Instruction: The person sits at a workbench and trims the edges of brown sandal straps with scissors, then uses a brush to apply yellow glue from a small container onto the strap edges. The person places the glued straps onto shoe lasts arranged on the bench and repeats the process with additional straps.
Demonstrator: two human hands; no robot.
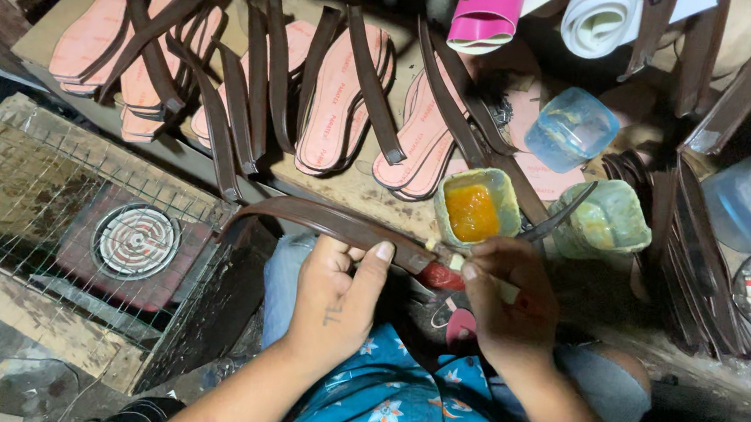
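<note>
Brown leather strap (327, 222) pinched in left hand (335, 296); right hand (502, 296) grips red-handled brush (442, 275) near orange glue pot (475, 211).

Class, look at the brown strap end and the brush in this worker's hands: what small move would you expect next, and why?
Probably a short brush stroke along the strap end. The left hand pins the brown strap flat, the right hand holds the brush at its tip, and the pot of orange glue stands open just beyond.

Single head-worn view, looking steeply down from close above onto the left hand (333, 296) and right hand (502, 301). Facing a cluttered wooden workbench (359, 186) ahead; far edges dim, perhaps slightly blurred. No second view.
</note>
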